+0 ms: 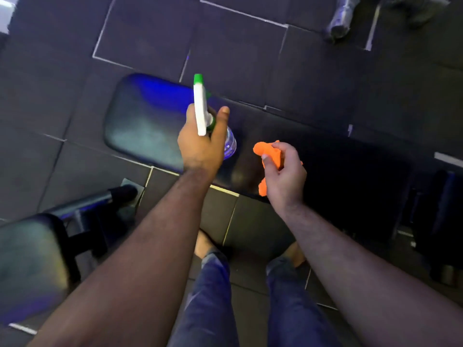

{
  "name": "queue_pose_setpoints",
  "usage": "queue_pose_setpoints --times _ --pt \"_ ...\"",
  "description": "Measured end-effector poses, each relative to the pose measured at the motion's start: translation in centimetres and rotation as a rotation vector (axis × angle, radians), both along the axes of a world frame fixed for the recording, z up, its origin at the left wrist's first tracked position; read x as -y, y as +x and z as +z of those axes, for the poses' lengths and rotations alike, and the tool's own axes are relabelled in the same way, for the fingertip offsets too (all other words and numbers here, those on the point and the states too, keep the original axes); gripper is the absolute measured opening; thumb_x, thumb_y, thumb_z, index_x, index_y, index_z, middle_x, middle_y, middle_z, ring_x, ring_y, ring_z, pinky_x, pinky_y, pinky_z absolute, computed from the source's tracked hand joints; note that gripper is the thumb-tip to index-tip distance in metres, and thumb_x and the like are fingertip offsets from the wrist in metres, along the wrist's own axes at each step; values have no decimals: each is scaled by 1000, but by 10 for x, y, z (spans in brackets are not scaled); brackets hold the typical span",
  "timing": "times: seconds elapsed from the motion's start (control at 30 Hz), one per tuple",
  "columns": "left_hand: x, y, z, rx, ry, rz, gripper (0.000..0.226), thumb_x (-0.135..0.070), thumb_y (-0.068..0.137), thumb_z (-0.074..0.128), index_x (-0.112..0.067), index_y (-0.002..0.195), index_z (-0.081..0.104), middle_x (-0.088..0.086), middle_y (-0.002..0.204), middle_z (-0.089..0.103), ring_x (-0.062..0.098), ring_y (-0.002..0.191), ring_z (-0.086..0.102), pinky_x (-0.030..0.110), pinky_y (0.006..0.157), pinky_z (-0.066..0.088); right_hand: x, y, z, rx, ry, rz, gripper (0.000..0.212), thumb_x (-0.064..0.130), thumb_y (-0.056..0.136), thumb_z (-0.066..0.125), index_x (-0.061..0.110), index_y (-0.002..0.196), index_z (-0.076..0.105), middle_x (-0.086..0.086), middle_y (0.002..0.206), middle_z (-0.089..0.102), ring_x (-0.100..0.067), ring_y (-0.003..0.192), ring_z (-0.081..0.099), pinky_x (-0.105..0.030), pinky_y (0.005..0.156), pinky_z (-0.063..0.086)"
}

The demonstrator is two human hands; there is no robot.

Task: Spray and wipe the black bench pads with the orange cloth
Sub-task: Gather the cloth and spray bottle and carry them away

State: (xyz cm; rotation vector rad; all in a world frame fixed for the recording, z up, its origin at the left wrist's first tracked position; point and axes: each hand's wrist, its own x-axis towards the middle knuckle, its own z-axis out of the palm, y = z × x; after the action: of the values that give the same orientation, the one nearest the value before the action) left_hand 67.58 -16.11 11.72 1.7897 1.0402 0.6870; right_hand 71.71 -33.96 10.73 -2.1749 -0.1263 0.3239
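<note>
L hand (200,146) – 1 spray bottle (201,106), R hand (284,174) – 1 orange cloth (268,152)

Left hand (200,146) holds the bottle (201,106) up over the pad (145,121), right hand (283,171) just to its right pinching the cloth (265,151) above that same pad, a second pad (27,259) sits low on the left, floor (150,33) all around.

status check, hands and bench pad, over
Left hand grips spray bottle, nozzle over black bench pad. Right hand holds orange cloth bunched, off the pad. Nothing in the way.
</note>
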Motion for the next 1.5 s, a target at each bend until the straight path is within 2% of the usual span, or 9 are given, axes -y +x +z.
queue_pose_setpoints --times 0.27,0.37,0.53,0.63,0.7,0.93,1.03,1.23,1.5 --pt "-108 -188 23 18 78 361 27 -13 103 74 3 94 53 -42 71 60 -19 60 59 0 55 42 -176 -89 10 -85 -164 524 43 -11 84 63 6 122 74 -8 116 74 -30 108 65 -19 90 38" --pt "-145 -279 22 -100 82 611 27 -35 100 76 -18 96 56 -34 74 64 -21 68 58 -3 64 37 -246 -144 12 -131 -144 699 47 -9 83 56 16 116 78 8 105 72 -14 92 70 -25 79 54" --pt "-178 -422 -7 -211 39 926 36 -53 97 73 -19 96 63 -20 75 61 -13 70 59 6 67 41 -360 -244 -1 -133 -153 894 39 5 95 55 24 119 79 4 93 74 11 59 63 -6 44 40" --pt "-186 -486 -20 -207 31 1062 33 -46 98 75 -15 97 64 -15 77 60 -10 70 58 11 69 44 -416 -310 -6 -44 -149 1021 33 6 95 57 17 118 79 -7 107 79 -17 98 72 -12 72 45" --pt "-189 -520 -23 -204 23 1141 29 -39 99 76 -14 97 63 -11 80 60 -9 70 58 10 68 44 -441 -360 -10 -47 -129 1096 36 5 94 56 19 119 78 -11 109 79 -32 103 71 -24 83 50" --pt "-188 -580 -43 -240 3 1264 30 -30 101 78 -4 100 63 6 87 64 -4 70 59 8 67 40 -420 -461 -77 167 -450 1952 30 20 103 55 16 132 62 -16 129 70 -39 119 65 -47 93 54" --pt "-183 -592 -66 -258 -33 1260 31 -44 99 76 -16 103 62 -1 87 67 8 73 58 26 72 48 -399 -474 -115 397 -674 2235 78 44 103 62 9 164 29 -13 174 25 -30 162 22 -45 129 24" --pt "-169 -601 -94 -175 -72 1229 18 -71 91 72 -60 98 58 -31 87 69 -3 75 68 19 74 56 -376 -467 -142 618 -683 2260 93 42 107 54 12 169 -8 -8 178 -16 -26 165 -12 -45 134 2" --pt "-168 -609 -105 -333 -208 1128 60 -85 77 74 -46 118 53 -21 85 66 -13 72 64 19 69 52 -382 -459 -133 721 -758 2301 98 42 104 57 16 169 -12 -5 177 -20 -24 165 -12 -44 134 4"
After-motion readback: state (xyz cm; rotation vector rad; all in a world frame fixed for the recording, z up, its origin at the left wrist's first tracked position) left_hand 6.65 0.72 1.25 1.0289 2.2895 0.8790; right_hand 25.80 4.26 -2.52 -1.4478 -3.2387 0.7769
